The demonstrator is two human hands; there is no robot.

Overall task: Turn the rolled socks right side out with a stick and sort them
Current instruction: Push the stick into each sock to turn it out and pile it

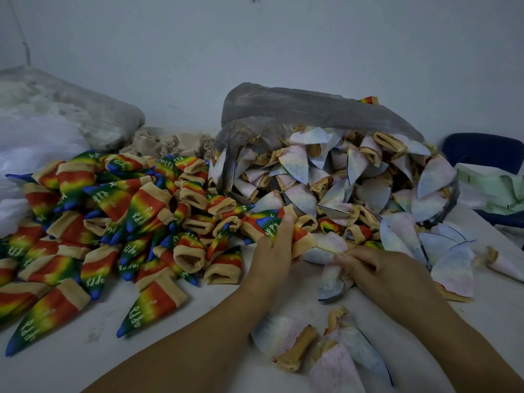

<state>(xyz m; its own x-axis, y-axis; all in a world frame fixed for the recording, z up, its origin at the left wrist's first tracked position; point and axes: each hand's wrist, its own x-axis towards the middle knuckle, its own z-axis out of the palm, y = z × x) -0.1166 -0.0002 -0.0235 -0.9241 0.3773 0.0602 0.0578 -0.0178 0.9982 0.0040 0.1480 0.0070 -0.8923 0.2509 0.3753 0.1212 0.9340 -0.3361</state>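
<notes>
Now the left hand (276, 242) pinches a rainbow sock (272, 224) beside the done pile (99, 222). The right hand (377, 270), fingers curled, grips a pale sock (330, 275) below the bag (312, 114). Next: place the sock, then find the stick; none shows.

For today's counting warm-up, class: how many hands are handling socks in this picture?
2. The left hand grips a rainbow sock at the edge of the colourful pile; the right hand pinches a pale inside-out sock just beside it. No others seem hidden.
</notes>
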